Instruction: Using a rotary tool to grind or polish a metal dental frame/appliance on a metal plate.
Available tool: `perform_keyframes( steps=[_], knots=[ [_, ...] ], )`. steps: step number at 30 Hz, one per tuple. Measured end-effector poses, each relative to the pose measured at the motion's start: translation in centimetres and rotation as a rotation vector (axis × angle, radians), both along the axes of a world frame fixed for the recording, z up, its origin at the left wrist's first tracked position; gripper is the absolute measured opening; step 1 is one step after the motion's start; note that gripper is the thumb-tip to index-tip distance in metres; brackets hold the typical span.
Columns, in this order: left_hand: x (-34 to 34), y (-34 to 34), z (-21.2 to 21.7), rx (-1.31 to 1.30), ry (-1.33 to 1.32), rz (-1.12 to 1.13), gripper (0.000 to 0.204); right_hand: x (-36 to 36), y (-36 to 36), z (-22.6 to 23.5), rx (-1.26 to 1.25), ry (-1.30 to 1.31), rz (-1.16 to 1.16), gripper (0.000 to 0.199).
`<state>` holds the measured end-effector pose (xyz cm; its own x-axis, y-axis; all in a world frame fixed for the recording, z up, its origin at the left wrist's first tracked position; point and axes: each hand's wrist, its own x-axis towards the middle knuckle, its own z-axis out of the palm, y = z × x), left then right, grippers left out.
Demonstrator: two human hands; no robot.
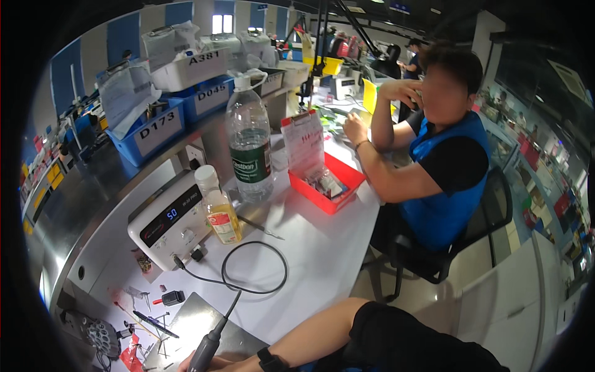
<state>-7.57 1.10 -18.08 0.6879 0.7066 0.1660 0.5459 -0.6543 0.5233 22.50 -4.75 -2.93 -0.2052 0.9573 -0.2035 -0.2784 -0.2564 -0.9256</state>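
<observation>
From the lower right my right forearm reaches across the bottom of the view, with a dark band on the wrist. My right hand (214, 363) is closed around a dark rotary-tool handpiece (209, 342), partly cut off by the lower edge. The handpiece leans up to the right, its cord end on top. A black cord (286, 273) loops over the white table to a white control box (166, 214) with a lit display. Under the handpiece lies a shiny metal plate (195, 313). My left hand does not show.
A clear bottle of yellowish liquid (223, 223), a large water jug (249, 149) and a red bin (331, 208) stand behind the cord. Thin tools (155, 323) and a round bit holder (102, 338) sit lower left. Blue bins (145, 133) line the shelf. A co-worker (458, 155) sits right.
</observation>
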Motion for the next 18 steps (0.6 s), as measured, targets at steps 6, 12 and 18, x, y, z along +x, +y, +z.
perform_keyframes(
  steps=[6,12,18],
  knots=[
    [-2.7,-1.7,4.3,0.1,0.081,0.08,0.041,0.1,0.3,-0.3,-0.014,0.09,-0.007,0.036],
    [2.9,-6.3,13.3,-0.416,-0.004,0.29,0.041,-0.3,0.3,-1.3,0.117,0.221,0.008,0.039],
    [3.9,-5.6,13.7,-0.407,0.046,0.187,0.042,0.7,0.9,-0.3,0.059,0.151,-0.056,0.03]
  ],
)
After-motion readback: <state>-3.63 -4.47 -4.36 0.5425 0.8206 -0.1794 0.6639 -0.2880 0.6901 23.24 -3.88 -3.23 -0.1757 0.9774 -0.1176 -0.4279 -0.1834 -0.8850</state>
